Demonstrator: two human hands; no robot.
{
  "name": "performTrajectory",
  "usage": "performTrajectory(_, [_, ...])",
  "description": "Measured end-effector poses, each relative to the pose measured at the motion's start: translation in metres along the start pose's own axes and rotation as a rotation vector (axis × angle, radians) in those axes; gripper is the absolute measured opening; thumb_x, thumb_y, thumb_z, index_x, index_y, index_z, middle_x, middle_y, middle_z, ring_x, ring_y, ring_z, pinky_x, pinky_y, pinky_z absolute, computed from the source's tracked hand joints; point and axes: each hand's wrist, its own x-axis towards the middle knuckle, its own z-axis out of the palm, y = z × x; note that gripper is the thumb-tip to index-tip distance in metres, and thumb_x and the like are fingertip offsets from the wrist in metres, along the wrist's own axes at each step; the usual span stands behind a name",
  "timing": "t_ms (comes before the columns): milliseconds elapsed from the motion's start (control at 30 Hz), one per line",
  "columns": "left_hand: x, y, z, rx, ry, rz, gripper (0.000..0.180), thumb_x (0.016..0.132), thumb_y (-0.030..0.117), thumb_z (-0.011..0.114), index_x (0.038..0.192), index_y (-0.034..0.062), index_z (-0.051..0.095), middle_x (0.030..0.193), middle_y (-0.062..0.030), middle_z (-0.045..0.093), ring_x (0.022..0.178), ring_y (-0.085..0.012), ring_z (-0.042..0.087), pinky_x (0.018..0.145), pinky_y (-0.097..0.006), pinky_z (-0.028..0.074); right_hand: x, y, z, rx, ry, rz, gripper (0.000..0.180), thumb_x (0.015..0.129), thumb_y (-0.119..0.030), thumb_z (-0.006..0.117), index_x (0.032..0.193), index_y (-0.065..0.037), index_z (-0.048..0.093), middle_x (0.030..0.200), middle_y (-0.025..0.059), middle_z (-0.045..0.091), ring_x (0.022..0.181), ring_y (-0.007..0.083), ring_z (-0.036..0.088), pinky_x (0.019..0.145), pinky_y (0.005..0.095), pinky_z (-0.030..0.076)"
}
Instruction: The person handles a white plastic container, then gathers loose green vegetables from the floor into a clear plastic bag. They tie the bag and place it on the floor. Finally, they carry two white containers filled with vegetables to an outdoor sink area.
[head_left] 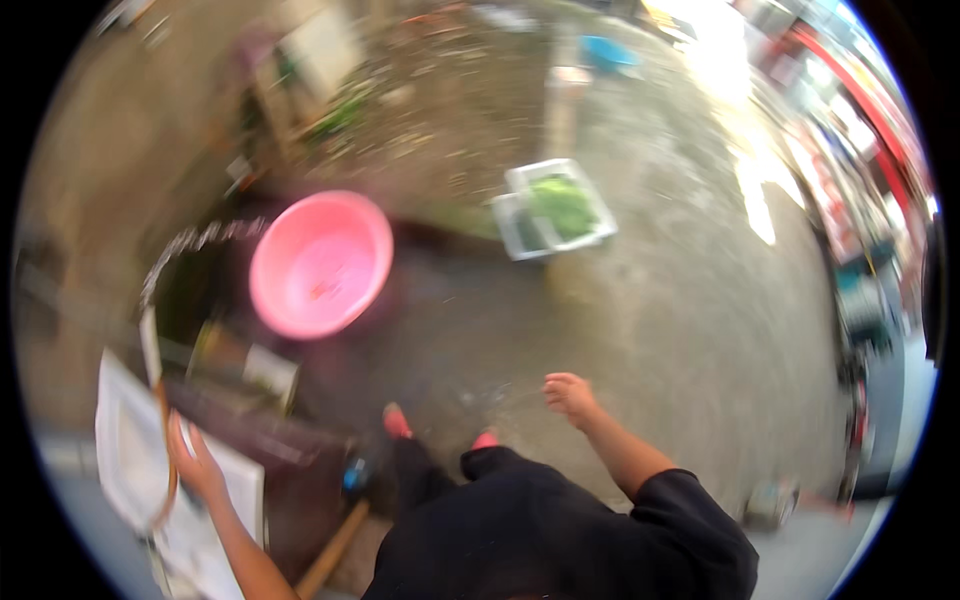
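Observation:
My left hand (198,464) is at the lower left, its fingers stretched out against or right beside a thin brown hose (166,430). Blur hides whether they touch. The hose rises past a white sink (125,420) and ends in a white tube (151,345). From there a stream of water (200,238) arcs toward a pink basin (350,265) on the ground ahead. A few small reddish bits lie in the basin. In front of my body on the right, my right hand (570,394) hangs with its fingers curled in, nothing visible in it.
White baskets with green leaves (563,207) stand on wet concrete (690,330) ahead. A blue basin (608,53) sits farther off. Beside my legs are a dark block (300,480) and a wooden handle (335,548). Bare soil (440,120) lies beyond; shelves (850,160) line the right.

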Motion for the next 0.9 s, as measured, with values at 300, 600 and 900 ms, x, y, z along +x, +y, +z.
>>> performTrajectory(300, [-0.102, 0.204, 0.144, 0.182, -0.998, 0.453, 0.030, 0.082, 0.028, 0.047, 0.073, 0.0055, 0.065, 0.072, -0.0200, 0.061, 0.068, -0.0361, 0.058, 0.063, -0.046, 0.045, -0.036, -0.005, -0.193, 0.052, 0.207, -0.007, 0.017, 0.081, -0.013, 0.059, 0.096, -0.006, 0.060, 0.077, 0.0030, 0.062, 0.058, 0.0090, 0.054, 0.049, 0.0225, 0.045])
performTrajectory(600, [-0.005, 0.479, 0.321, -0.109, -1.276, 0.416, 0.051, 0.085, 0.042, 0.045, 0.061, -0.0006, 0.059, 0.056, -0.0159, 0.057, 0.052, -0.0305, 0.052, 0.052, -0.044, 0.039, -0.089, 0.048, -0.274, 0.255, 0.632, 0.148, 0.020, 0.078, -0.013, 0.062, 0.096, -0.005, 0.060, 0.079, 0.0038, 0.063, 0.060, 0.0099, 0.055, 0.051, 0.0244, 0.045])
performTrajectory(900, [-0.087, 0.830, 0.354, -0.339, -1.398, 1.112, 0.050, 0.088, 0.041, 0.038, 0.066, 0.0012, 0.058, 0.061, -0.0159, 0.056, 0.061, -0.0328, 0.053, 0.061, -0.045, 0.038, -0.100, 0.117, -0.360, 0.320, 0.623, 0.409, 0.021, 0.078, -0.017, 0.064, 0.095, -0.007, 0.063, 0.082, 0.0049, 0.064, 0.065, 0.0127, 0.059, 0.057, 0.0268, 0.048])
